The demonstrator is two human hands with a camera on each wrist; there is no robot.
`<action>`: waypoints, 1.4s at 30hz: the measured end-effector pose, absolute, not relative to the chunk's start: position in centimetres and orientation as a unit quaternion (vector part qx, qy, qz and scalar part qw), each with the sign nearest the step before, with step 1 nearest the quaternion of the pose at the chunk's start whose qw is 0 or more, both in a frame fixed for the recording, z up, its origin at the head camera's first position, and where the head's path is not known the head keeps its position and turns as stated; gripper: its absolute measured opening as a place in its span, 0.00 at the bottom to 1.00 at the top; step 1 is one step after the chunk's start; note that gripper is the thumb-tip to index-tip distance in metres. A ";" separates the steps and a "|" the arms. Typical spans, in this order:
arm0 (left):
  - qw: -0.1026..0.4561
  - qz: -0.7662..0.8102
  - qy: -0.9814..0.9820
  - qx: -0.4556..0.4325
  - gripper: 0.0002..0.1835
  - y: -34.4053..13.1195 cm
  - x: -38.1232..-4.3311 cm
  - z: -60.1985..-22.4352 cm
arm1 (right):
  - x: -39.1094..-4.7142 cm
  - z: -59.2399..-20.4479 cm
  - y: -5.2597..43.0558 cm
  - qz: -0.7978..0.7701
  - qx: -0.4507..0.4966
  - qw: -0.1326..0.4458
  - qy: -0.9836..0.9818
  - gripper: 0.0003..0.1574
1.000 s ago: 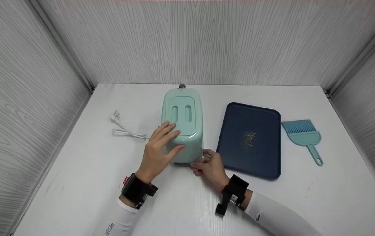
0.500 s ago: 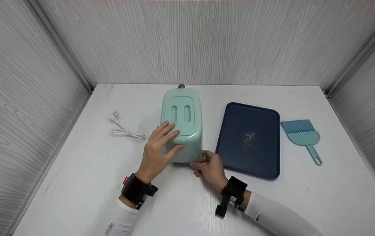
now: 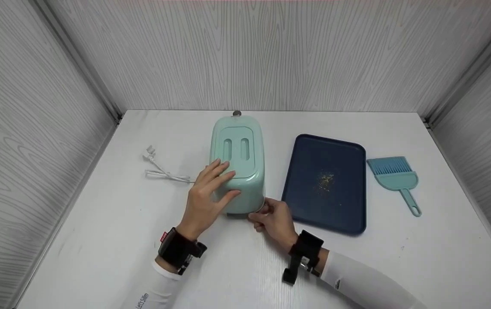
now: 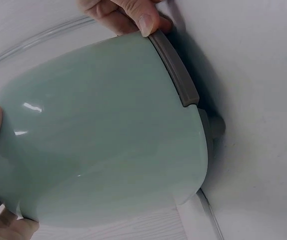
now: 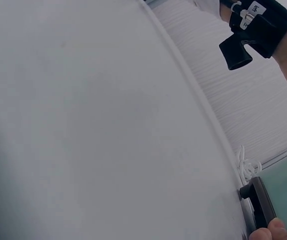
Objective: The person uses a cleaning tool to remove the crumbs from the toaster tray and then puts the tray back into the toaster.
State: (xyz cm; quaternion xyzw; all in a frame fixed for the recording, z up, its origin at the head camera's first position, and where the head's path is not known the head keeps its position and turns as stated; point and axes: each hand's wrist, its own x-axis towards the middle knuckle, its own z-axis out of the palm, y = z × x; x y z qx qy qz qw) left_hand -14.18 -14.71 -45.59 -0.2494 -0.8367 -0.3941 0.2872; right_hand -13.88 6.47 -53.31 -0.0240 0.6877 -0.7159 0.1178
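Note:
A mint-green toaster (image 3: 247,195) with a lid over its top stands on the white table, one end toward me. My left hand (image 3: 202,201) rests on its near left corner, fingers spread over the lid's edge and thumb against the near end. Low at the near right corner, my right hand (image 3: 277,221) has its fingers curled. In the left wrist view, its thumb and fingers pinch the end of a dark grey strip (image 4: 176,70) along the toaster's base, apparently the crumb tray's edge. How far the crumb tray reaches inside is hidden.
Right of the toaster lies a dark blue tray (image 3: 309,167) with golden crumbs (image 3: 326,182) on it. Farther right is a teal hand brush (image 3: 397,176). A white power cord (image 3: 166,174) with its plug lies on the left. Wood-grain walls (image 3: 262,56) enclose the table.
Both hands keep their places on the toaster. The whole head view has shifted very slightly; nothing else visibly differs.

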 end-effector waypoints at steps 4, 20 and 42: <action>0.287 -0.395 -0.836 -0.251 0.26 -14.8 -14.2 -45.6 | -13.9 -53.4 6.4 -0.715 -0.026 0.115 0.689 0.21; 0.283 -0.396 -0.837 -0.251 0.25 -14.8 -14.3 -45.4 | -13.8 -53.3 6.7 -0.727 -0.023 0.121 0.676 0.24; 0.259 -0.432 -0.829 -0.241 0.29 -15.1 -13.9 -45.5 | -12.4 -50.8 9.9 -0.686 -0.025 0.180 0.704 0.37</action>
